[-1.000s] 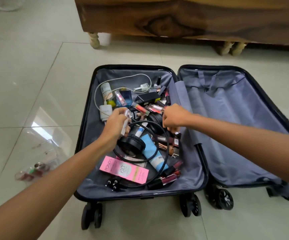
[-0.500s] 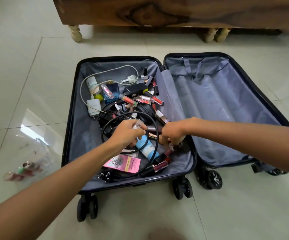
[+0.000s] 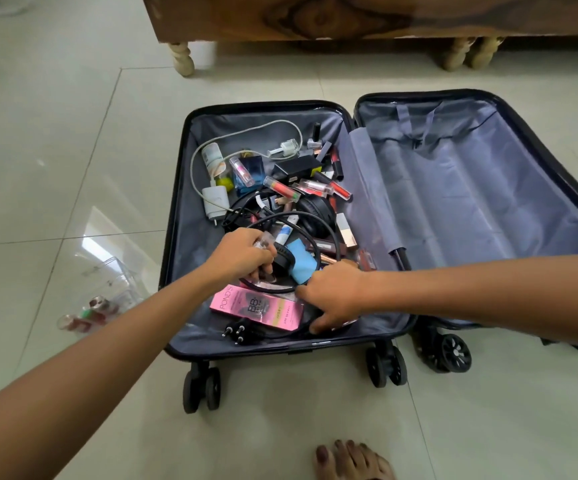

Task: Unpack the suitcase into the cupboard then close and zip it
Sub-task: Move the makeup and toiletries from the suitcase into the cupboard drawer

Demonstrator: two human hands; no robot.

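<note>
A black suitcase (image 3: 173, 258) lies open on the tiled floor. Its left half holds several cosmetics, a white charger (image 3: 216, 201), black headphones (image 3: 317, 211), a black power cable (image 3: 329, 233) and a pink box (image 3: 256, 308). The right half (image 3: 471, 188) holds only grey lining. My left hand (image 3: 242, 258) grips a few small clear cosmetic tubes above the pile. Near the front edge of the left half, my right hand (image 3: 332, 296) reaches down with fingers curled among lipsticks; what it holds is hidden.
A wooden cupboard (image 3: 349, 15) on turned legs stands behind the suitcase. A clear plastic organiser (image 3: 103, 299) with a few small items sits on the floor at the left. My bare foot (image 3: 353, 462) shows at the bottom edge.
Both hands have moved toward the near end of the left half. The right hand dropped from the middle lipsticks to the front corner. The camera view shifted.
</note>
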